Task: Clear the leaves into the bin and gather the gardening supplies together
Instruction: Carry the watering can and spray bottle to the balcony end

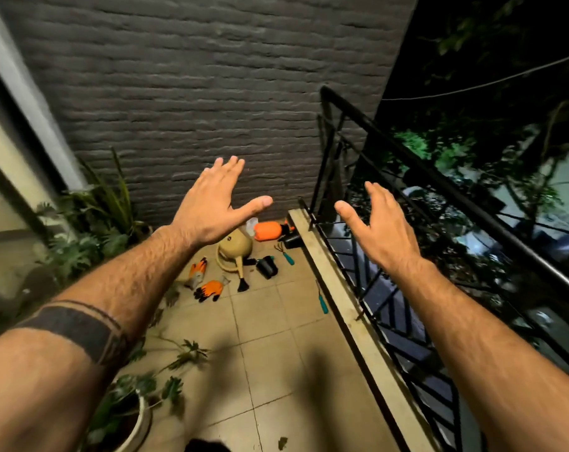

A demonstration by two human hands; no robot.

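**Both hands raised and bare over a balcony strewn with garden gear**

The grey brick wall (192, 93) fills the view from 10 to 1 o'clock. The beige tiled floor (276, 337) runs from centre toward 6 o'clock, edged at 3 to 5 o'clock by a pale kerb and a black metal railing (407, 197). Potted plants (91, 223) crowd the 9 o'clock side, and a leafy plant in a white pot (139, 415) sits at 7 o'clock, with a leafy stem (182, 353) lying out over the tiles.

The left hand (211, 203) is held up at centre, fingers straight and together, thumb spread toward 3 o'clock, gripping nothing. The right hand (377, 226), at 3 o'clock of it and well apart, is likewise spread with fingers relaxed and nothing in it.

The supplies lie scattered on the floor just below the hands. A tan watering can (236, 249) lies at centre. An orange bag (267, 231) sits at its 1 o'clock by the wall. A black pot (267, 267) lies tipped at the can's 3 o'clock. Two orange gloves (208, 290) lie at its 8 o'clock. A teal-handled hand rake (286, 256) rests near the kerb, and another teal-handled tool (323, 303) lies against the kerb toward 5 o'clock. One small leaf (282, 443) lies at 6 o'clock.
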